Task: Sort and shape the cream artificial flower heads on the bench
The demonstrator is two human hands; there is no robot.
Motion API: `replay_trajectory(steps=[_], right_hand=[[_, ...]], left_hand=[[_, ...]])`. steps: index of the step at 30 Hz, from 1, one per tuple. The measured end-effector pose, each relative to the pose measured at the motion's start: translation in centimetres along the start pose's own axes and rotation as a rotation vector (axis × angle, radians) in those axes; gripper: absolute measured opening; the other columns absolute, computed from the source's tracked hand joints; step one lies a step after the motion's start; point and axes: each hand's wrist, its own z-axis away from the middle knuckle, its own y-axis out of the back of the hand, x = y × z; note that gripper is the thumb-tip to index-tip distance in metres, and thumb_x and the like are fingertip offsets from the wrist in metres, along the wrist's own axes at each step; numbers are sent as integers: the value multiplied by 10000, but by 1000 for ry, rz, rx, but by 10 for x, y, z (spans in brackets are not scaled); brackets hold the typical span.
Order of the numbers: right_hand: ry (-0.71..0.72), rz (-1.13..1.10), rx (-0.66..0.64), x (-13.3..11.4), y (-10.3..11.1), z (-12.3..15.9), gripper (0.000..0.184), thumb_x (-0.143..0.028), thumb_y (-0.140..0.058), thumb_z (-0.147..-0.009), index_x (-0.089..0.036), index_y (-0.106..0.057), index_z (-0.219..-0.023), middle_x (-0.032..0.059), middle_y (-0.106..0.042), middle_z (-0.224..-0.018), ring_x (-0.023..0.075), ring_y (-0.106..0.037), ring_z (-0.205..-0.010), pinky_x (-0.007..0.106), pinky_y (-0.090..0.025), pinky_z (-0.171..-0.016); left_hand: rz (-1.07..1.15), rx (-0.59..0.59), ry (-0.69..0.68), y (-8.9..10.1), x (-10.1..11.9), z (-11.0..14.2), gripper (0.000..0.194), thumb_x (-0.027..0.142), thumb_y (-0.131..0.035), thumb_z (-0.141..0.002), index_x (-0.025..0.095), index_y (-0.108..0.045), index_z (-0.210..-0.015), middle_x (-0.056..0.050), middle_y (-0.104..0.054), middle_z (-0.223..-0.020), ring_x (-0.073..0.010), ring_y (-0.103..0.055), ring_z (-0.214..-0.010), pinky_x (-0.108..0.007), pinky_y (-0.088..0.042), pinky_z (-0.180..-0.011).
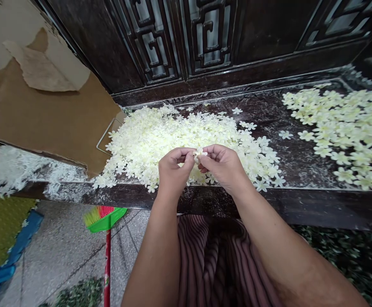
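Observation:
Between my fingertips is a small pale artificial flower (199,154), pinched from both sides. My left hand (177,167) is closed on its left side, thumb against forefinger. My right hand (222,164) grips it from the right in the same way. Fingers cover part of the flower, so its full shape is hidden. Both hands are over the front of a big heap of loose cream-white flowers (160,132), which lies on a dark carved wooden bench (263,115).
More flowers (349,128) are spread at the right. A torn cardboard box (45,115) leans at the left above white plastic scraps (16,168). On the tiled floor (71,238) lies a green broom (106,219) with a red handle. Dark green foliage (349,260) is at the lower right.

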Motion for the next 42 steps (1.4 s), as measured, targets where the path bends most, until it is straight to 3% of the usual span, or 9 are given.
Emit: replay_trajectory(steps=[9,16,20,24,31,37,42], right_hand=[[5,32,-13,-2,2,-2,293,-316,-751,-552,-161,-553,-703,-81,-494,-486,60,-496,-423,227,-465,-449],[-107,-88,-81,-9,3,-1,385,-255,-827,-425,-151,-591,-710,-67,-566,-518,84,-572,-496,258,-538,-532],[-143,-130,-99,-11,4,-1,288,-177,-787,-501,-153,-613,-730,-41,-632,-574,93,-613,-529,256,-551,-555],[-130,-86,-70,-7,4,-1,174,-102,-705,-581,-157,-614,-719,-56,-601,-526,89,-604,-505,251,-545,-538],[-64,52,-9,0,3,-3,39,-148,-576,-671,-155,-612,-684,-36,-584,-517,77,-555,-456,221,-489,-476],[-113,-29,32,-7,3,-2,65,-134,-537,-681,-170,-572,-639,-19,-592,-551,84,-561,-470,213,-484,-458],[-164,-150,4,-9,5,-1,37,-199,-565,-697,-181,-550,-669,-12,-602,-594,89,-566,-495,229,-491,-485]], left_hand=[[139,-149,100,3,-3,0,159,280,-684,-665,168,-675,-778,-35,-690,-804,-121,-616,-714,-257,-497,-689],[160,-104,128,3,-3,-3,108,269,-624,-690,166,-650,-710,-12,-657,-675,-104,-564,-619,-238,-470,-595],[166,-96,127,3,-3,-4,91,260,-609,-682,171,-628,-680,-16,-658,-688,-108,-563,-628,-242,-465,-597],[144,-119,113,2,-4,-3,80,258,-599,-683,180,-620,-684,-6,-631,-655,-108,-548,-606,-248,-458,-585],[137,-136,55,-3,-1,-2,72,221,-589,-692,177,-606,-637,-42,-659,-821,-109,-586,-686,-241,-488,-610],[259,-2,188,-1,-1,-4,80,238,-582,-720,178,-581,-668,-31,-682,-835,-103,-628,-690,-232,-495,-618],[330,-23,263,-1,0,-5,105,264,-588,-726,185,-559,-664,-36,-700,-849,-116,-660,-710,-229,-499,-613]])
